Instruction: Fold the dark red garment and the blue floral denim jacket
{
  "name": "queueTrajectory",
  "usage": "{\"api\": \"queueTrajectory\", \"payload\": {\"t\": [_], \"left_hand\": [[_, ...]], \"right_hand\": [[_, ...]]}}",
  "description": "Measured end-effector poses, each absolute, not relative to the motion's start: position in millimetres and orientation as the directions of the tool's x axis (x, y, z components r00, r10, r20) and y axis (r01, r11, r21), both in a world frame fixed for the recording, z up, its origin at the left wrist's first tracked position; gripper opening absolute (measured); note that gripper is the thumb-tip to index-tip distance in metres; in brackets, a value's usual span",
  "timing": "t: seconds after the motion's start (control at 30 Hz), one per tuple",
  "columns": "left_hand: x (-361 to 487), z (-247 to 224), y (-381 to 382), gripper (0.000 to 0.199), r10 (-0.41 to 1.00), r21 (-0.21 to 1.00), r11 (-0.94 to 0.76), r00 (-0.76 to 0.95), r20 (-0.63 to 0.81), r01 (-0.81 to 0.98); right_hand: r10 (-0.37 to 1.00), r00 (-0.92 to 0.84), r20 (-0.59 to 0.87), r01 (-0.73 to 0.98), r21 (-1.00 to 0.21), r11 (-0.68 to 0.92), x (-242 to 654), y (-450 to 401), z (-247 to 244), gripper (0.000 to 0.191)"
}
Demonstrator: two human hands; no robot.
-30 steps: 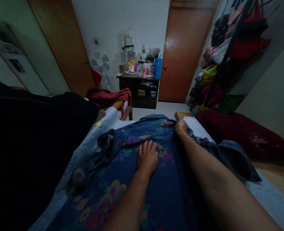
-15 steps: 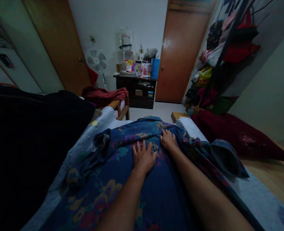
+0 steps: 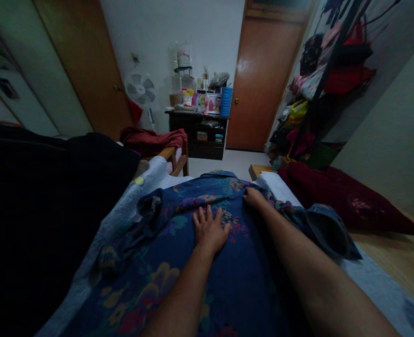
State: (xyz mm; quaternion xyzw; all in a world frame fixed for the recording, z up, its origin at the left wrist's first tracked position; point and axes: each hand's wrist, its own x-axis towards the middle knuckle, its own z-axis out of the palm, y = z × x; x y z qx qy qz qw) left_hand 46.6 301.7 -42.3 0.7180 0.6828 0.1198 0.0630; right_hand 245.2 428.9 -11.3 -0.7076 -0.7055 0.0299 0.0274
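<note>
A dark blue floral shirt [image 3: 249,262] lies spread out in front of me, its collar at the far end and its sleeves out to both sides. My left hand [image 3: 210,231] rests flat on the middle of the shirt, fingers spread. Farther up and to the right, my right hand [image 3: 255,198] is closed on the shirt's cloth near the right shoulder; its fingertips are partly hidden. Beyond that hand the right sleeve [image 3: 328,231] stretches away, its cuff end gaping. The left sleeve [image 3: 133,238] is bunched and wrinkled.
Under the shirt is a light patterned cloth [image 3: 94,245]. Black fabric [image 3: 45,224] fills the left side. A dark red cushion [image 3: 336,194] lies at the right. Farther back stand a white fan [image 3: 141,89], a dark cabinet [image 3: 207,152] and a wooden door [image 3: 259,79].
My right hand has slid a little to the right, and its spread fingers have closed on the cloth. My left hand stays almost in place.
</note>
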Motion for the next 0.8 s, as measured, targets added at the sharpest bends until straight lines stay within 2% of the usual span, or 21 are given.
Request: {"api": "queueTrajectory", "payload": {"t": [0.1, 0.23, 0.4, 0.6, 0.8], "left_hand": [[46.7, -43.9, 302.4, 0.066, 0.994, 0.262, -0.064, 0.039, 0.099, 0.963], [47.1, -44.4, 302.5, 0.066, 0.994, 0.276, -0.066, 0.039, 0.101, 0.959], [47.2, -43.9, 302.9, 0.065, 0.994, 0.276, -0.067, 0.04, 0.103, 0.959], [47.2, -43.4, 303.8, 0.065, 0.996, 0.274, -0.06, 0.038, 0.083, 0.96], [47.0, -42.2, 302.3, 0.065, 0.994, 0.252, -0.072, 0.049, 0.096, 0.965]], "right_hand": [[0.999, 0.023, 0.027, 0.998, -0.062, -0.021, 255.5, 430.4, 14.2, 0.036], [0.989, 0.148, 0.026, 0.989, 0.006, -0.149, 284.6, 422.8, 46.1, 0.037], [0.956, 0.21, -0.203, 0.978, 0.044, -0.206, 316.8, 404.0, 70.2, 0.037], [0.909, 0.145, -0.39, 0.981, -0.064, -0.184, 338.5, 387.1, 78.5, 0.024], [0.913, 0.108, -0.394, 0.984, -0.09, -0.155, 353.5, 381.8, 79.0, 0.024]]}}
